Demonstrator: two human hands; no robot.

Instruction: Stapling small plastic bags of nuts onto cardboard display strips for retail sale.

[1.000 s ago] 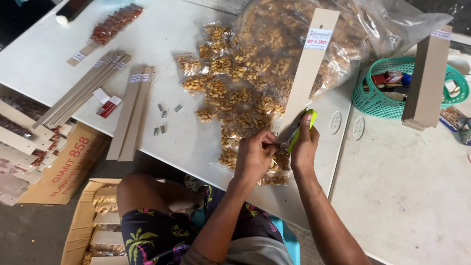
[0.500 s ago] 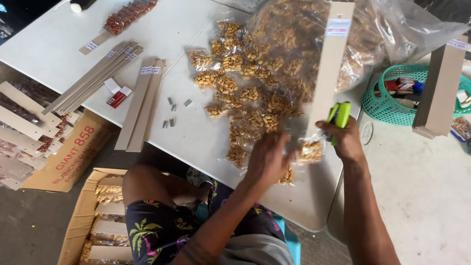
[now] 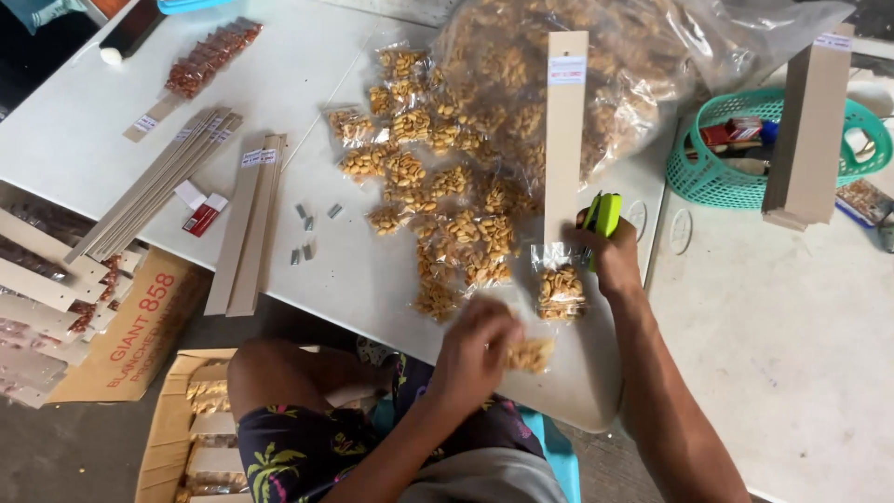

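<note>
risk sits mostly at the right hand (image 3: 615, 253), which is closed around both a lime-green stapler (image 3: 603, 216) and the lower part of a tall cardboard strip (image 3: 565, 130); one grip doing two jobs looks likely to let the strip swing or twist, so a staple could land crooked or tear through thin film. a small clear packet of peanuts (image 3: 560, 289) already hangs off the strip's bottom end, just below that hand, and its weight could pull at the fastening if the strip tilts. the left hand (image 3: 475, 354) is curled over another peanut packet (image 3: 531, 354) near the table's front edge; the frame is blurred there, so how firmly it grips i cannot tell for sure, though the fingers do look wrapped on the packet. slick plastic could slip from them and drop toward the open cardboard box (image 3: 172, 438) on the floor.

the strip is flat, stiff, grey-beige board with a small white label near its top. the packets are glossy, crinkled, pillow-shaped, stuffed with knobbly tan nuts; a heap of them (image 3: 438, 186) spreads across the smooth white table (image 3: 93, 121), next to a big loose bag of nuts (image 3: 633, 65). more bare strips (image 3: 247, 224) lie flat to the left, with little metal staple bars (image 3: 312, 233) beside them. a teal mesh basket (image 3: 708, 182) stands at right.
</note>
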